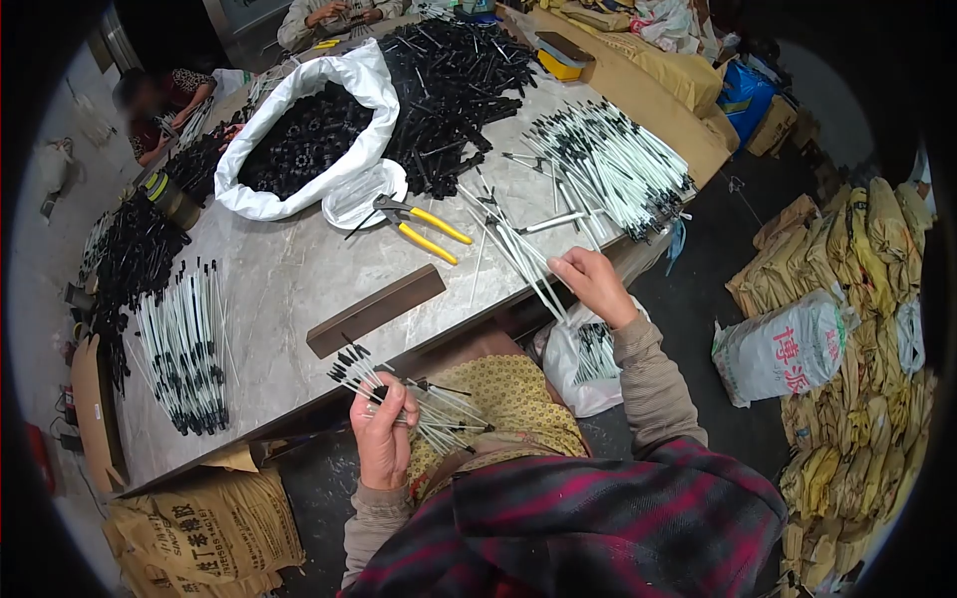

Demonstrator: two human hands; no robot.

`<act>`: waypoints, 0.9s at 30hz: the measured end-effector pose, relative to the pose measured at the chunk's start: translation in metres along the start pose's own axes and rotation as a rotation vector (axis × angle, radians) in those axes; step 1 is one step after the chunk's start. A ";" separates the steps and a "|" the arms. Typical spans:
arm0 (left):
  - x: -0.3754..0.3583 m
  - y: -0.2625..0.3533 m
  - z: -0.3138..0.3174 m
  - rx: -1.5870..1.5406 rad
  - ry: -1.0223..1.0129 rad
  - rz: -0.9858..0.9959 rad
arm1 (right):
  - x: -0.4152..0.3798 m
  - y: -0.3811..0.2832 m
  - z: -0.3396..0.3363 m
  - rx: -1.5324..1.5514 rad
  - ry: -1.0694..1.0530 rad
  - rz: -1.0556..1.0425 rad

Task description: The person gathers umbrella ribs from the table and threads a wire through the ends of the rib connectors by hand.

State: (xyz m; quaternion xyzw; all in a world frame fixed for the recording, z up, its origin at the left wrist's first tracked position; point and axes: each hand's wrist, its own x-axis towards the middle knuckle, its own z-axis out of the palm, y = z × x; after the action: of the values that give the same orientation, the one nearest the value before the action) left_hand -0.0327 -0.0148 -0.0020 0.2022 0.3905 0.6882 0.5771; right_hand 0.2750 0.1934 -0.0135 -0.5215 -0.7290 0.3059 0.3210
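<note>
My left hand (382,431) is closed around a bunch of thin white rods with black end fittings (439,417), held above my lap, black tips fanning out on both sides of the fist. At the table's front edge, my right hand (596,287) has thumb and fingers pinched at a few loose white rods (523,254) that jut over the edge. A large pile of similar rods (613,164) lies just beyond it. Between my hands, a brown rectangular bar (377,311) rests near the edge, with yellow-handled pliers (429,234) behind it.
A white sack (229,189) of black parts stands mid-table beside a heap of black pieces (449,90). More rods (184,349) lie at left. Below the edge hangs a white bag (588,384) with rods. Brown sacks (847,399) fill the right floor. Two people work across the table.
</note>
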 end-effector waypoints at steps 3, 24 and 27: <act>0.000 0.001 0.003 0.006 0.006 -0.001 | -0.004 0.007 0.009 0.238 -0.084 -0.021; 0.002 0.005 0.008 0.024 0.033 0.008 | -0.057 -0.042 0.034 0.705 0.013 0.021; 0.002 0.013 0.007 -0.006 0.045 0.025 | -0.065 -0.064 0.036 0.561 -0.052 -0.104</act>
State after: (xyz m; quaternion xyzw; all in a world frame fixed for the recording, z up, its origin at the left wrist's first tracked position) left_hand -0.0363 -0.0112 0.0114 0.1897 0.3989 0.7009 0.5600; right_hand 0.2269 0.1101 0.0057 -0.3660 -0.6498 0.4921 0.4491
